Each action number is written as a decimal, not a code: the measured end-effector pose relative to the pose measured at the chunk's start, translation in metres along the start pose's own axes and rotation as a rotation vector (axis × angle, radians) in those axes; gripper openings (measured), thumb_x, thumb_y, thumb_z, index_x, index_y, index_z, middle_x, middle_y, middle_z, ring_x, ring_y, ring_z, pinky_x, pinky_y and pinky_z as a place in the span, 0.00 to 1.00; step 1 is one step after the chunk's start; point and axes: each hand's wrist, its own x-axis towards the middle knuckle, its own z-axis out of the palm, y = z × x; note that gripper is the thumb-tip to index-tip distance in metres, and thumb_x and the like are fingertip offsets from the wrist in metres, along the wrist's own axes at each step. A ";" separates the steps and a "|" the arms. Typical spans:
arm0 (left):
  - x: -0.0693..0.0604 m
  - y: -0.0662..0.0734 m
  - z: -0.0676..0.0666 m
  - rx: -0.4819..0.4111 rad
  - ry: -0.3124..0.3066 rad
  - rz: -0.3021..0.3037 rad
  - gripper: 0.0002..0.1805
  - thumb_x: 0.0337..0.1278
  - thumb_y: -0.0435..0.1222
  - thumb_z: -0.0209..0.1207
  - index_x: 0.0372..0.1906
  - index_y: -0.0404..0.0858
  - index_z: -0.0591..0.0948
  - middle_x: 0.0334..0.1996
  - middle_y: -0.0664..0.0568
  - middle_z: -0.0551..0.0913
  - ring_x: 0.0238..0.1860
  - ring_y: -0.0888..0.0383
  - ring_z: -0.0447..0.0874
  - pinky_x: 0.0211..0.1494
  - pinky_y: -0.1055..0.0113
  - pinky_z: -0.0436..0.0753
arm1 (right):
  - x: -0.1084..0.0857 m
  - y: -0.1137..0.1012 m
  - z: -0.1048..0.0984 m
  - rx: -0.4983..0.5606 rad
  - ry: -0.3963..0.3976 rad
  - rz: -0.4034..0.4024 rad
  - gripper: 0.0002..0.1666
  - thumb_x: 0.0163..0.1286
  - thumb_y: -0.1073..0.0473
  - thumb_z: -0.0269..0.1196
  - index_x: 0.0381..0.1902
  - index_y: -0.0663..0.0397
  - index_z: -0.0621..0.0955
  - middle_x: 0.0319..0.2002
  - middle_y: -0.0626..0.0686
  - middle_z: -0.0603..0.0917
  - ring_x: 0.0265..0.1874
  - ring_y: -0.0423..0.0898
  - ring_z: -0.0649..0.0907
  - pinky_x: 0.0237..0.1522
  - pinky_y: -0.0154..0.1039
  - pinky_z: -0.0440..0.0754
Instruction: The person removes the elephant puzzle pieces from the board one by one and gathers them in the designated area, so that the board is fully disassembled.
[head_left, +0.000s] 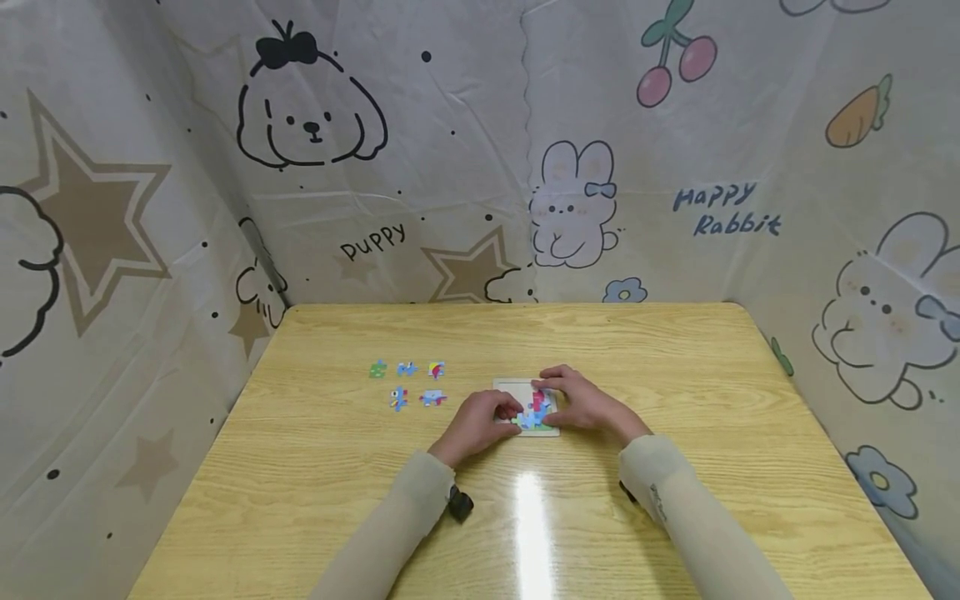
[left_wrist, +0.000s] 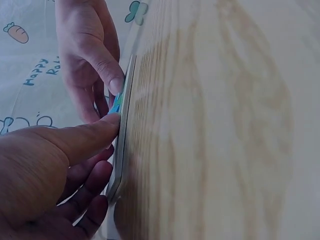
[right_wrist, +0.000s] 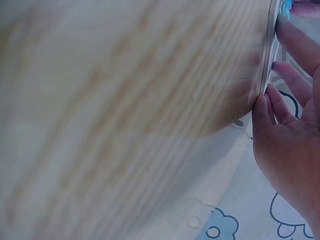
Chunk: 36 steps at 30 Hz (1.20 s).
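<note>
A small jigsaw puzzle board (head_left: pixel 517 386) with a pale rim lies on the table, several joined pieces (head_left: pixel 534 417) in pink, blue and green filling its lower right part. My left hand (head_left: pixel 474 423) is at the board's left side, fingers curled, thumb and fingers around a puzzle piece at the lower left. In the left wrist view my left thumb touches a blue-green puzzle piece (left_wrist: pixel 117 104). My right hand (head_left: pixel 585 402) spans the board's right side, its fingers fairly straight at the top edge and its thumb pressing low on the pieces. Both hands partly hide the pieces.
Left of the board lie several loose pieces: a green one (head_left: pixel 378 369), a blue one (head_left: pixel 407 368), a red-yellow one (head_left: pixel 437 369), and two blue ones (head_left: pixel 398 399) below. The wooden table (head_left: pixel 337 500) meets a printed cloth (head_left: pixel 450 167) at its back and sides.
</note>
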 end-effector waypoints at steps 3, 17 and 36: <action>0.001 0.001 -0.001 0.012 -0.012 -0.005 0.10 0.59 0.36 0.73 0.45 0.41 0.89 0.39 0.55 0.88 0.38 0.63 0.82 0.46 0.70 0.81 | 0.000 0.000 0.000 0.004 -0.006 0.009 0.38 0.68 0.55 0.73 0.73 0.52 0.75 0.76 0.61 0.65 0.76 0.64 0.64 0.75 0.63 0.63; 0.001 0.001 0.000 0.036 -0.033 -0.023 0.12 0.60 0.39 0.73 0.47 0.42 0.89 0.41 0.55 0.87 0.40 0.63 0.82 0.48 0.68 0.82 | 0.001 0.002 -0.001 0.001 -0.012 0.005 0.38 0.69 0.55 0.72 0.74 0.54 0.74 0.76 0.61 0.64 0.76 0.64 0.64 0.75 0.64 0.63; -0.004 -0.004 -0.010 0.001 -0.017 -0.024 0.13 0.67 0.41 0.68 0.54 0.44 0.87 0.44 0.57 0.87 0.42 0.62 0.81 0.51 0.65 0.81 | 0.001 0.002 0.001 -0.009 0.002 0.016 0.38 0.68 0.54 0.73 0.74 0.51 0.74 0.76 0.60 0.65 0.76 0.63 0.64 0.76 0.63 0.62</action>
